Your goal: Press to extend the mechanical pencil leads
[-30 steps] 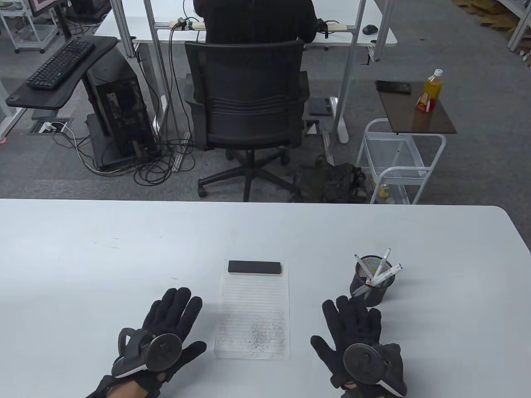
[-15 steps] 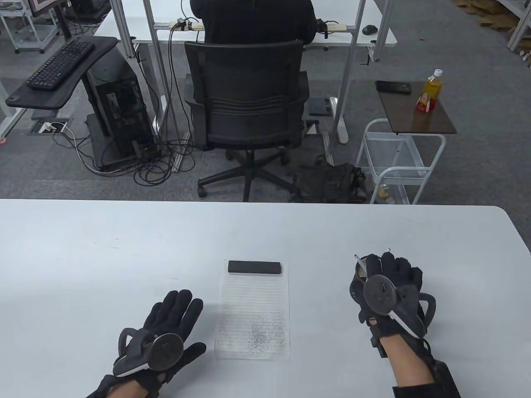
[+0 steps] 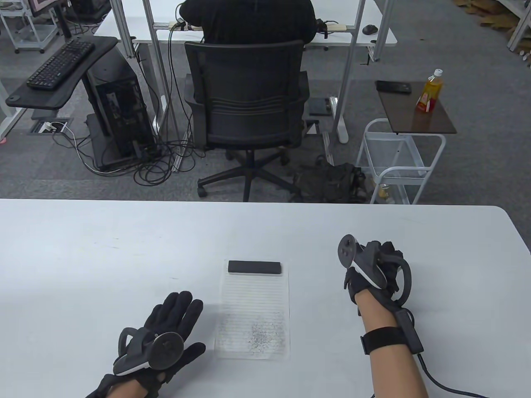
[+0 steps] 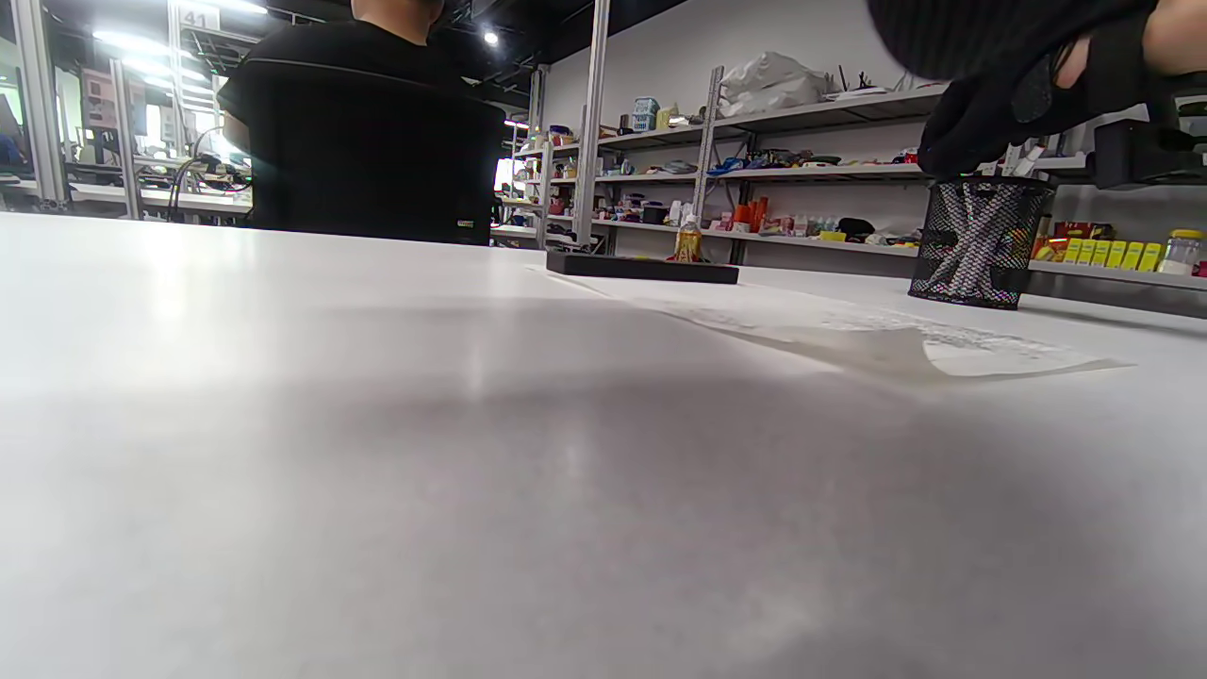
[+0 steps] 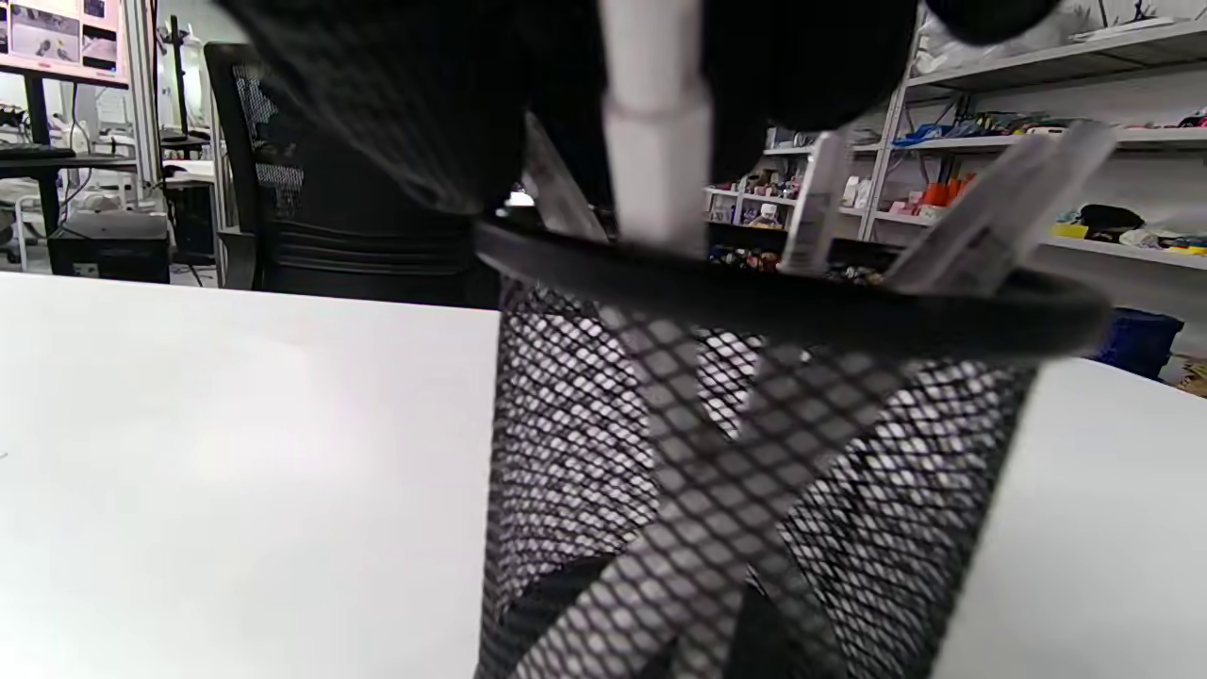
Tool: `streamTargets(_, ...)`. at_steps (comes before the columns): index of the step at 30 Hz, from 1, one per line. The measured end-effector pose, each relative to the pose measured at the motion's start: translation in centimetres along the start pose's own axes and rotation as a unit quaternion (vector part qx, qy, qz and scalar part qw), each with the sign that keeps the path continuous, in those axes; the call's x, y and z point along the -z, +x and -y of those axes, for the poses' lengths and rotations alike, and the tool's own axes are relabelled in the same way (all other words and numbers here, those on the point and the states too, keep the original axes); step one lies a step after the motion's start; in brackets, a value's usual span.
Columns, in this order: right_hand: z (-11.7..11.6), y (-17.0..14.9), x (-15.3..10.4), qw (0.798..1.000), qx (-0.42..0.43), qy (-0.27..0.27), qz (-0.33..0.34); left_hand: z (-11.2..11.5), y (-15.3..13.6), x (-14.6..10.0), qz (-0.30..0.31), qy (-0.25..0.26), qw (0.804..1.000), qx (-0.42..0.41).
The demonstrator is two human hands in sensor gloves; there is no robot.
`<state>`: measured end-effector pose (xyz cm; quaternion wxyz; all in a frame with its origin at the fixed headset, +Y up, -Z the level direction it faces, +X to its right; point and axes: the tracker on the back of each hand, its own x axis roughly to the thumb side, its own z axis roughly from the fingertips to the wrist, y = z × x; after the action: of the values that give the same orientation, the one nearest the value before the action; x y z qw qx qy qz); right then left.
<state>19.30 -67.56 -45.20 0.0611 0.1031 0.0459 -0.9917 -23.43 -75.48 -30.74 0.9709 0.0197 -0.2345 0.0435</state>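
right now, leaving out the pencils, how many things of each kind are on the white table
black mesh pen cup: 1
black rectangular block: 1
lined paper sheet: 1
black gloved hands: 2, left hand flat, right hand gripping a white pencil
total: 5

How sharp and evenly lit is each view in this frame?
Table view: sharp, evenly lit, soft shadows under both hands. Left wrist view: near table blurred and shaded, mesh pen cup fairly crisp. Right wrist view: close white pencil and the cup's rim soft, glare on the tabletop at left.
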Motion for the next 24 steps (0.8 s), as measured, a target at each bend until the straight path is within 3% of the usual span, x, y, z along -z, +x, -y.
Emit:
streamTargets(4, 0.0, 0.2, 0.1, 1.000, -0.003, -0.003, 0.004, 0.0, -0.1, 0.0, -0.001, 0.001, 1.000, 0.001)
streamTargets(10, 0.8, -0.4, -0.4, 0.998, 0.012, -0.054, 0.021, 0.1, -0.1, -0.1, -0.002, -0.004, 1.000, -0.004)
streamTargets(15, 4.9, -1.7, -2.1, 0.989, 0.058, -0.135, 0.034, 0.1, 0.0, 0.0, 0.000, -0.007, 1.000, -0.006)
streamTargets(19, 9.1, -2.6, -4.8, 0.968, 0.118, -0.214, 0.055, 0.1, 0.0, 0.0, 0.001, -0.005, 1.000, -0.004)
streamTargets(24, 12.2, -1.8, -11.5, 0.920, 0.187, -0.320, 0.126, -0.1, -0.1, -0.1, -0.002, 0.002, 1.000, -0.004)
